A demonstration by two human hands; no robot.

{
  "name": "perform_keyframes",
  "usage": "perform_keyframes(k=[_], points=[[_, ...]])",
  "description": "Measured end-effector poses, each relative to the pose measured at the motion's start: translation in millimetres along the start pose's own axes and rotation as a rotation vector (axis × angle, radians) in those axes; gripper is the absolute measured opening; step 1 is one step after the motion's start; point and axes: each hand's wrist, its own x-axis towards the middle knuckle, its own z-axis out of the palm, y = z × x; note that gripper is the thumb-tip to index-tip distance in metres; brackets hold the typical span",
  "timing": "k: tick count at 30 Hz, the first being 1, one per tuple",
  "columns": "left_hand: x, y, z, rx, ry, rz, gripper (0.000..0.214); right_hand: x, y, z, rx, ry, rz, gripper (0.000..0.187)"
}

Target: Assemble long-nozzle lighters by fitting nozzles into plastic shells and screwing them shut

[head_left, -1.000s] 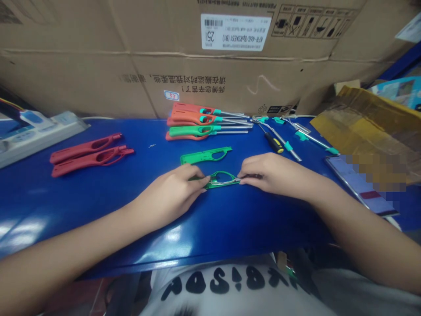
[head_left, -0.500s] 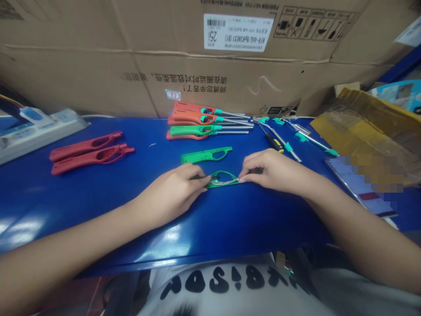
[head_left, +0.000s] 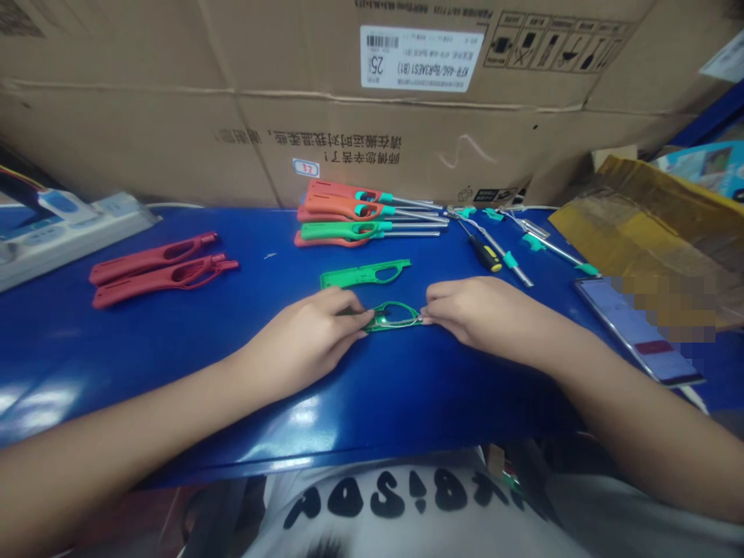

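Note:
A green lighter shell half (head_left: pixel 395 316) lies on the blue table (head_left: pixel 174 356) between my hands, with small parts inside it. My left hand (head_left: pixel 305 341) presses down on its handle end, fingers closed over it. My right hand (head_left: pixel 480 308) pinches the nozzle end with fingertips together; the metal tube under it is hidden. Just beyond them lies a second, empty green shell half (head_left: pixel 363 274).
Two red shell halves (head_left: pixel 160 271) lie at the left. Several finished red, orange and green lighters (head_left: pixel 354 217) are stacked at the back, by a screwdriver (head_left: pixel 485 252) and loose metal tubes (head_left: pixel 546 242). A phone (head_left: pixel 636 329) lies at the right. Cardboard boxes (head_left: pixel 291 116) wall the back.
My right hand slid slightly left and lowered flatter over the nozzle end of the green shell. The left hand has stayed where it was.

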Motion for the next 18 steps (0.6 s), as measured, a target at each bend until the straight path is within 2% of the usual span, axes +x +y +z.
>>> perform_keyframes(k=[6,11,15,18], points=[[0.4,-0.1,-1.4,0.001,-0.003,0.019,0.031,-2.3,-7.2,-8.2,-0.137,-0.101,0.022,0.028],[0.7,-1.5,-0.3,0.0,0.005,0.038,0.031,-0.3,-7.6,-7.7,-0.195,-0.14,-0.043,0.025],[1.9,-0.7,-0.2,0.015,0.007,0.048,0.031,1.8,-18.7,-2.2,-0.32,-0.201,-0.057,0.024],[2.9,1.8,-1.3,0.067,-0.007,0.065,0.033,3.0,-28.8,6.7,-0.384,-0.184,-0.021,0.023]])
